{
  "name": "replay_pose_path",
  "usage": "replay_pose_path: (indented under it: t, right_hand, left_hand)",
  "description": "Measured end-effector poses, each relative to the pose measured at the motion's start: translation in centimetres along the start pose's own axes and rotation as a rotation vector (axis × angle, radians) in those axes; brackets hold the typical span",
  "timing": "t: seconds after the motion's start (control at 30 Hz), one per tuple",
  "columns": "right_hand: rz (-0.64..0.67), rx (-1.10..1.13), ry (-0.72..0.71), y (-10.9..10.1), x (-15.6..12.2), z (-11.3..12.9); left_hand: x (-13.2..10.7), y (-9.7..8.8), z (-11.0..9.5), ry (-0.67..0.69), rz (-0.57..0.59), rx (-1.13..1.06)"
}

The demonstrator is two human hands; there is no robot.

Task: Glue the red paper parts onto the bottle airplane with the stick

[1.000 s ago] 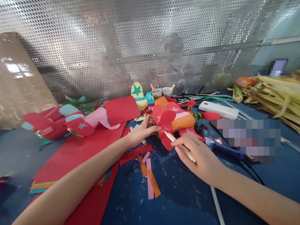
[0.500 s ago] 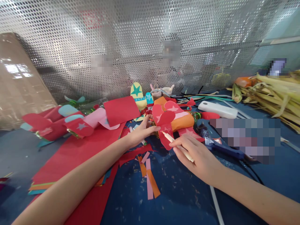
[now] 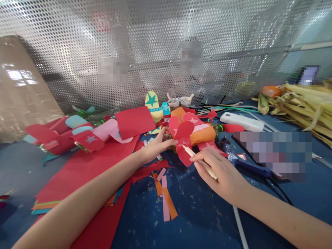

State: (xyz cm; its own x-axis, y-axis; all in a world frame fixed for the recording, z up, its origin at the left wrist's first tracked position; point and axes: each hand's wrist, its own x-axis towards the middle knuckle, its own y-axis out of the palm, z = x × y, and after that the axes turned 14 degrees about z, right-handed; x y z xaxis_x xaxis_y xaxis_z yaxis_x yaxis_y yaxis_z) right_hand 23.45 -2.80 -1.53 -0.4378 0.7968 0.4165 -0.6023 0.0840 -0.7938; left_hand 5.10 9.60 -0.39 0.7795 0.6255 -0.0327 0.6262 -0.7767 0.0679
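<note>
A bottle craft covered in orange and red paper, its green glass neck showing at the right, lies before me. Red rounded paper flaps stick out from its left end. My left hand grips this end, thumb pressed on the lower flap; the other fingers are partly hidden behind it. A white marker pen is pinched in my right hand, its tip touching the flap at a pale outlined star. Part of that star has a light fill.
Red paper sheets are stacked at left beside other paper-covered bottles. Paper strips lie in front. To the right are a blue glue gun, a white power strip and dried husks. A perforated metal panel stands behind.
The pen tip and my right hand have shifted slightly to the right across the star. My left hand keeps its hold on the craft.
</note>
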Motion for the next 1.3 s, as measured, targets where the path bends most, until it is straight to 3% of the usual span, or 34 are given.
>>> replay_pose_path:
  t: [1.3]
  right_hand:
    - [0.018,0.012,0.006,-0.24,0.05,0.08]
  left_hand:
    - [0.01,0.04,-0.04,-0.004,0.007,-0.010]
